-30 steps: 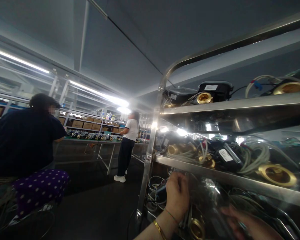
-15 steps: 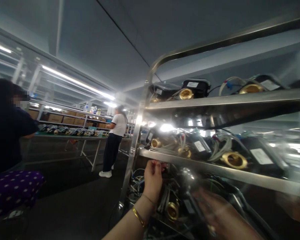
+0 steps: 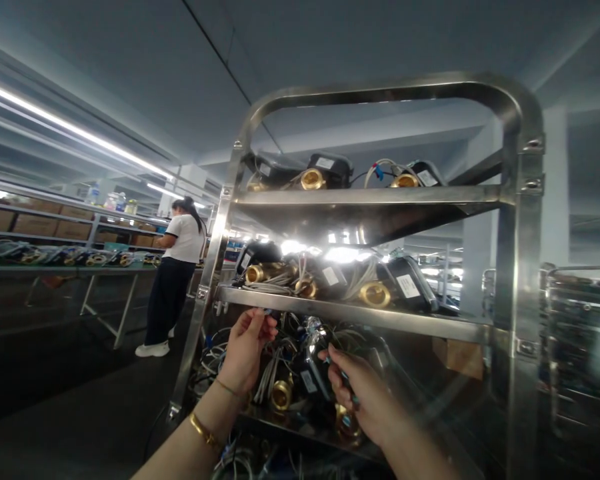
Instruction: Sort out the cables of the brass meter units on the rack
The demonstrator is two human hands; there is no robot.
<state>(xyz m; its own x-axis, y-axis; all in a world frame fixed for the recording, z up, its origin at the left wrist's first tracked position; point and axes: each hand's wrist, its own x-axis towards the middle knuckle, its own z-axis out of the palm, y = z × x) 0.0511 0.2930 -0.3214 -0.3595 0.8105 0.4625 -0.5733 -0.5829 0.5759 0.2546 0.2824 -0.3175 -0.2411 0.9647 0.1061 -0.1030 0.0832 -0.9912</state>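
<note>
My left hand [image 3: 247, 348] is raised just under the front edge of the middle shelf [image 3: 355, 310], thumb and fingers pinched together. A tiny dark bit shows at its fingertips, too small to name. Lower and to the right, my right hand [image 3: 357, 390] has its fingers curled in; something small and bluish shows between them, which I cannot make out. Between and behind my hands, a black-housed device [image 3: 316, 363] with a white label leans on the lower shelf. Near it are a brass pipe fitting [image 3: 281, 395], grey cables [image 3: 267, 373] and another brass fitting [image 3: 347, 423].
The metal rack [image 3: 523, 267] carries similar brass-and-black devices [image 3: 375, 293] on its upper shelves. A cardboard box [image 3: 460, 357] sits at lower right inside it. Leftward, a person [image 3: 173, 273] stands by a long table [image 3: 115, 270] lined with devices. Another rack [image 3: 585, 333] stands at right.
My view has turned right, so the rack's right post shows and the seated person at left is gone from sight. My right hand, blurred before, is now clearer, with fingers curled. My left hand stays pinched.
</note>
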